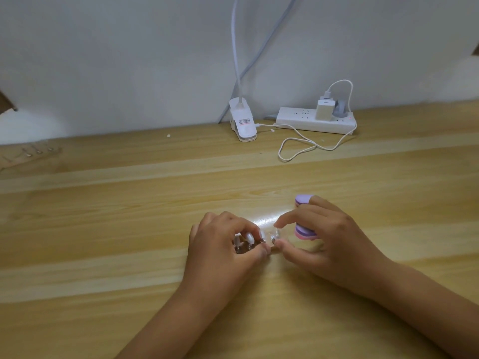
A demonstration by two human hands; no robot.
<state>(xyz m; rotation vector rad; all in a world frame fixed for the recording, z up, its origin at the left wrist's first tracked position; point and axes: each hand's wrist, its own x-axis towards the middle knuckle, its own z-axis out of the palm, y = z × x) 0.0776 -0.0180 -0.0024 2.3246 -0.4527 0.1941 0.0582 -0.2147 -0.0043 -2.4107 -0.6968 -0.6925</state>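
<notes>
My left hand point(220, 247) pinches a clear strip of pale false nail tips point(249, 239) just above the wooden table point(129, 229). Close beside it on the right, my right hand point(334, 244) holds a purple and pink nail buffer block point(303, 232) tucked between its curled fingers. The block's purple top end sticks out above the knuckles. The right thumb and forefinger meet at a small tip at the strip's right end point(274, 239). Whether they grip that tip is unclear. Part of the strip is hidden under my left fingers.
A white clip lamp base point(243, 123) stands at the back by the wall. To its right lies a white power strip point(315, 121) with a charger point(324, 110), and a looped white cable point(298, 149). Small pale items lie on a card at far left point(39, 151).
</notes>
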